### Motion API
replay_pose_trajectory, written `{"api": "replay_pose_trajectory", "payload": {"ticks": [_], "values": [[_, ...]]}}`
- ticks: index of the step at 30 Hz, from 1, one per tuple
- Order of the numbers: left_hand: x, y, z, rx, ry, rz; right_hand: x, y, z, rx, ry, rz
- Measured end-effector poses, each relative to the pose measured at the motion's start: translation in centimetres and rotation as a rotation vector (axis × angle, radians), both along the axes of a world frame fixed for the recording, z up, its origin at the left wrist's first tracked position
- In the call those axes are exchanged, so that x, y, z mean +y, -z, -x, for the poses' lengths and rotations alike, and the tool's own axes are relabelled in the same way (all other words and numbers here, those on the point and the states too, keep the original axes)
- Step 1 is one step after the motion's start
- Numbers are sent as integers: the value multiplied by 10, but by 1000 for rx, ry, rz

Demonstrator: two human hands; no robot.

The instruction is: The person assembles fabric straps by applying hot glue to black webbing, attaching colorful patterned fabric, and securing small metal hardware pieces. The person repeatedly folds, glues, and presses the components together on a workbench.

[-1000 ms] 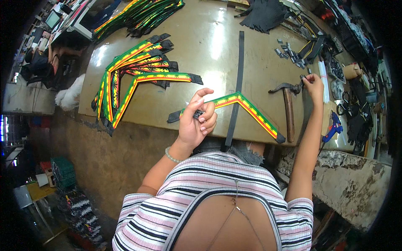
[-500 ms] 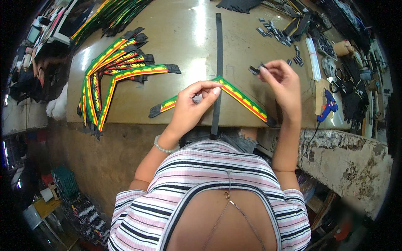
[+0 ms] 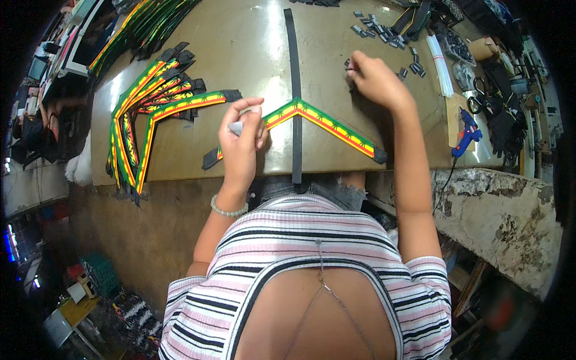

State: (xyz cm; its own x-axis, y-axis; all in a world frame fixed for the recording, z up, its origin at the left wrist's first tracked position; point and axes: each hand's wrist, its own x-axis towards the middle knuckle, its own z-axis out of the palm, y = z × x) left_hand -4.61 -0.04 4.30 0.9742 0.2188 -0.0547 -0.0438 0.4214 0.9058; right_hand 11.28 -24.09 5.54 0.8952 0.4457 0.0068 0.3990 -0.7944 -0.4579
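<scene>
A V-shaped strap (image 3: 336, 129), banded green, yellow and red with black ends, lies on the table with its bend pointing away from me. It crosses a long straight black strip (image 3: 292, 66). My left hand (image 3: 243, 135) is over the strap's left arm and covers part of it. Its fingers are curled round a small grey object (image 3: 235, 128), mostly hidden. Farther out to the right, my right hand (image 3: 379, 81) pinches a small dark piece (image 3: 348, 65) at its fingertips. Beyond it lie loose small black-and-silver pieces (image 3: 384, 33).
Similar bent straps (image 3: 144, 102) are piled on the left, with a bundle of green strips (image 3: 144, 30) behind. At the right are white sticks (image 3: 440, 66), scissors (image 3: 476, 99) and a blue glue gun (image 3: 467, 135) with its cord. The table's near edge runs before me.
My left hand has drawn back leftward from the strap's bend. My right hand has moved farther out over the table, still pinching the dark piece. The whole view has shifted slightly.
</scene>
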Motion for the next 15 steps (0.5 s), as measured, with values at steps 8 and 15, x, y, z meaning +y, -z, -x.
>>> {"api": "replay_pose_trajectory", "payload": {"ticks": [8,15], "values": [[-9,7,-5,-12,166,-485,26,-3,88,688,23,-888],[1,6,-1,150,346,-468,27,17,106,725,14,-919]]}}
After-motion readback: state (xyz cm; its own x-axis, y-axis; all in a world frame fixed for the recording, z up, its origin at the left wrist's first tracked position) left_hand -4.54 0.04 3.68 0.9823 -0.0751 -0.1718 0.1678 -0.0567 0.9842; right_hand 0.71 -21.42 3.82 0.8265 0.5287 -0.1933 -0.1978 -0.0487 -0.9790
